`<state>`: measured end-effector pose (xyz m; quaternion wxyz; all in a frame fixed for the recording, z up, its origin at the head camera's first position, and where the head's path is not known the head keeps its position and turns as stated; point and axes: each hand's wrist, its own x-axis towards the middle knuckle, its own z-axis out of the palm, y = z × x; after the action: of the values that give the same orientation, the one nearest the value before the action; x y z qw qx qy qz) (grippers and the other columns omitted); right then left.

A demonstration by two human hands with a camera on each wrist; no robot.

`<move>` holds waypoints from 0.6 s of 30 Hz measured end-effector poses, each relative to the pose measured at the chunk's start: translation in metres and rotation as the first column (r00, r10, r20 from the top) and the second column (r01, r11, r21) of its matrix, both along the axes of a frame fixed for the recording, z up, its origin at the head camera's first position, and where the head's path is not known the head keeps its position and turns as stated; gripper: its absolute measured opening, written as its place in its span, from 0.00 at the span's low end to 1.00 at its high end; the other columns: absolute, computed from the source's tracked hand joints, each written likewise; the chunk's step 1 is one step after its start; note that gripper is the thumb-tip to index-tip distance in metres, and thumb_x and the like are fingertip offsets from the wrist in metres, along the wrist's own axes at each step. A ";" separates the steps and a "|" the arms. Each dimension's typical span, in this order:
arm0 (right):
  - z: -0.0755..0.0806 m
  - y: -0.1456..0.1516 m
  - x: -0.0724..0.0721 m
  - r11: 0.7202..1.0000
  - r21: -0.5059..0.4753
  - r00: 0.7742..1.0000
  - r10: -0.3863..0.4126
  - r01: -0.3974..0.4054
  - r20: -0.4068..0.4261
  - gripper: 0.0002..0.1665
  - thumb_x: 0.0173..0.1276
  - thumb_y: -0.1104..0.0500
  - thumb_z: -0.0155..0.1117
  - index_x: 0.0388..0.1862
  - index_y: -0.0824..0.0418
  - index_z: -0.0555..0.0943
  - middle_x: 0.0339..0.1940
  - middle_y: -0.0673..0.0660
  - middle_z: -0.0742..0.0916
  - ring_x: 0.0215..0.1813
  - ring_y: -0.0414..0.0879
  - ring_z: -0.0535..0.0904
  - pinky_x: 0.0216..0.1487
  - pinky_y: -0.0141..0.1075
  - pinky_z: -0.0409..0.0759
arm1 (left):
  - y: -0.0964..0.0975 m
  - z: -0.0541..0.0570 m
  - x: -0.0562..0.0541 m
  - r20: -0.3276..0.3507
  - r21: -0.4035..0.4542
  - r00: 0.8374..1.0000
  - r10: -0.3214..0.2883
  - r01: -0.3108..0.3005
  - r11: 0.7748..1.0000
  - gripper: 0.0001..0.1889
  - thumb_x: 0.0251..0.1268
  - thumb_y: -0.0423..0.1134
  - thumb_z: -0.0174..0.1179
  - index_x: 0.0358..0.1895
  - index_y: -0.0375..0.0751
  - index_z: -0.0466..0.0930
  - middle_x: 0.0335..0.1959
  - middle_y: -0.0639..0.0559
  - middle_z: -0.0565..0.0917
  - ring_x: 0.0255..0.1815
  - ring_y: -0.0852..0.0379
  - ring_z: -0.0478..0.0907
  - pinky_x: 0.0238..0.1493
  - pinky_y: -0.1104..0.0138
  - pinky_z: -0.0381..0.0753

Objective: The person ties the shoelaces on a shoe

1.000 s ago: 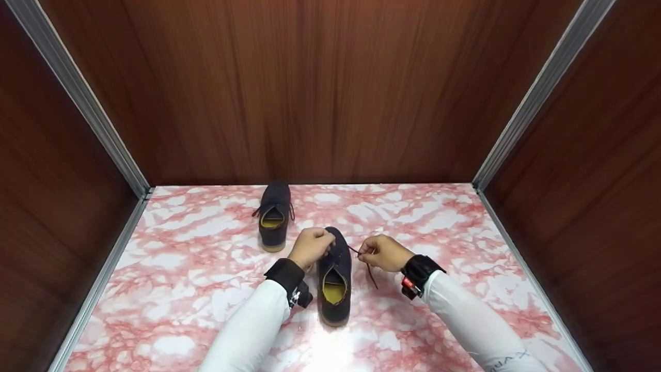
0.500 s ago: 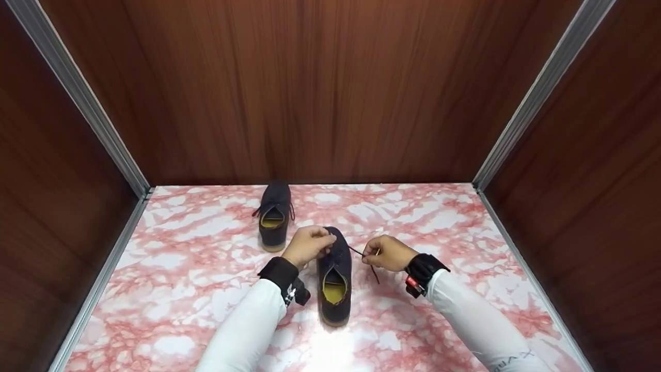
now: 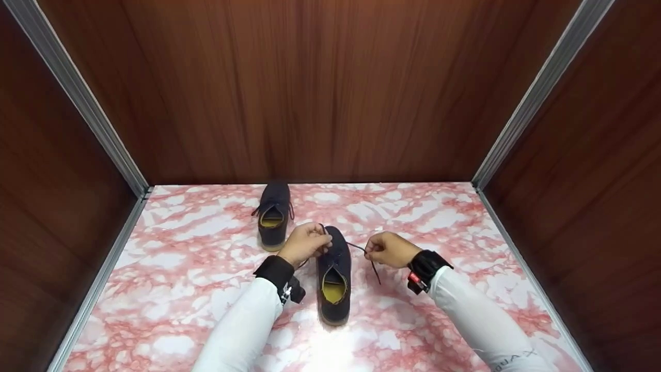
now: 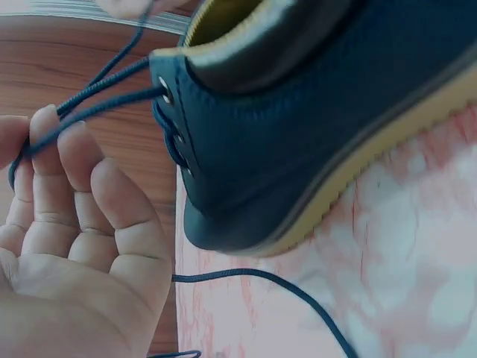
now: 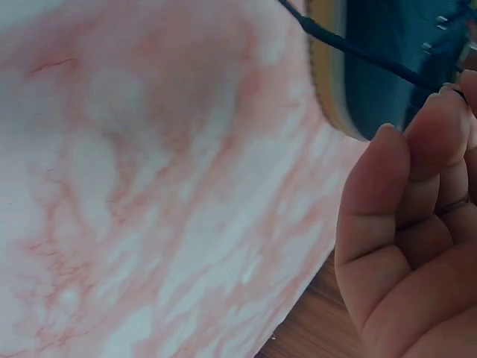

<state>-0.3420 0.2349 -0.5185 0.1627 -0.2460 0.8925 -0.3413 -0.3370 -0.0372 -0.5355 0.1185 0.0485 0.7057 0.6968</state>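
Note:
A dark blue lace-up shoe (image 3: pixel 334 313) with a yellow lining stands on the table, toe pointing away. At the left of its toe end, my left hand (image 3: pixel 305 244) pinches a shoelace (image 4: pixel 112 101) between thumb and fingertips. In the left wrist view, two strands run taut from the top of the lacing to those fingers, while a loose stretch of lace (image 4: pixel 283 279) trails across the tabletop. To the right of the shoe, my right hand (image 3: pixel 391 250) pinches another lace part (image 3: pixel 377 275), whose end hangs below the fingers. The right fingertips are partly cut off in the right wrist view.
A matching dark shoe (image 3: pixel 276 193), its laces lying out at both sides, stands farther back on the left near the back wall. Brown wood-grain panels (image 3: pixel 330 103) enclose the red-and-white marbled table (image 3: pixel 175 289) at the back and sides.
Both hands have drawn slightly apart: the left shifts left with its lace, the right shifts a little right with its lace. Both shoes stay in place.

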 end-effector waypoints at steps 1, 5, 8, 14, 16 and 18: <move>0.002 0.000 -0.001 1.000 -0.018 1.000 -0.003 0.003 -0.003 0.04 0.71 0.63 0.69 0.36 0.63 0.85 0.28 0.52 0.87 0.29 0.34 0.76 0.33 0.27 0.75 | -0.001 0.000 0.000 -0.012 -0.013 1.000 0.005 -0.006 1.000 0.05 0.67 0.31 0.64 0.32 0.40 0.79 0.24 0.56 0.86 0.25 0.62 0.80 0.27 0.71 0.77; 0.013 -0.001 -0.004 0.996 -0.081 0.999 -0.033 0.031 -0.024 0.05 0.72 0.61 0.69 0.37 0.63 0.85 0.31 0.55 0.88 0.29 0.35 0.78 0.33 0.26 0.77 | -0.003 -0.001 -0.001 -0.042 -0.061 0.999 0.033 -0.036 0.998 0.03 0.67 0.31 0.65 0.36 0.33 0.85 0.25 0.55 0.88 0.25 0.63 0.80 0.29 0.71 0.78; 0.020 -0.003 -0.005 0.990 -0.126 0.998 -0.066 0.063 -0.020 0.05 0.72 0.61 0.69 0.38 0.63 0.86 0.31 0.53 0.87 0.29 0.36 0.78 0.33 0.27 0.78 | -0.004 -0.002 -0.001 -0.055 -0.103 0.997 0.049 -0.054 0.993 0.05 0.66 0.32 0.66 0.37 0.31 0.87 0.26 0.53 0.90 0.25 0.64 0.81 0.29 0.71 0.79; 0.030 -0.010 -0.004 0.981 -0.180 0.997 -0.077 0.072 -0.019 0.06 0.73 0.61 0.69 0.40 0.65 0.86 0.32 0.53 0.87 0.28 0.36 0.77 0.32 0.27 0.77 | -0.007 -0.002 -0.001 -0.072 -0.166 0.996 0.056 -0.067 0.984 0.07 0.66 0.34 0.65 0.35 0.33 0.87 0.28 0.50 0.91 0.25 0.63 0.81 0.25 0.73 0.76; 0.033 -0.013 -0.003 0.979 -0.189 0.997 -0.078 0.072 -0.023 0.06 0.72 0.61 0.69 0.39 0.65 0.86 0.32 0.52 0.87 0.28 0.35 0.77 0.32 0.26 0.76 | -0.008 -0.003 -0.001 -0.088 -0.185 0.994 0.061 -0.076 0.980 0.08 0.66 0.35 0.66 0.34 0.32 0.87 0.26 0.53 0.88 0.25 0.63 0.79 0.25 0.73 0.76; 0.035 -0.016 -0.003 0.979 -0.192 0.996 -0.082 0.075 -0.029 0.06 0.72 0.61 0.70 0.38 0.64 0.86 0.31 0.52 0.86 0.28 0.35 0.77 0.32 0.26 0.76 | -0.009 -0.004 -0.001 -0.108 -0.203 0.992 0.064 -0.085 0.975 0.08 0.66 0.36 0.67 0.34 0.31 0.86 0.25 0.57 0.85 0.26 0.63 0.78 0.26 0.72 0.77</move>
<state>-0.3448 0.2188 -0.4831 0.1084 -0.2313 0.8676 -0.4267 -0.3375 -0.0465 -0.5393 0.0608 0.0444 0.7809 0.6201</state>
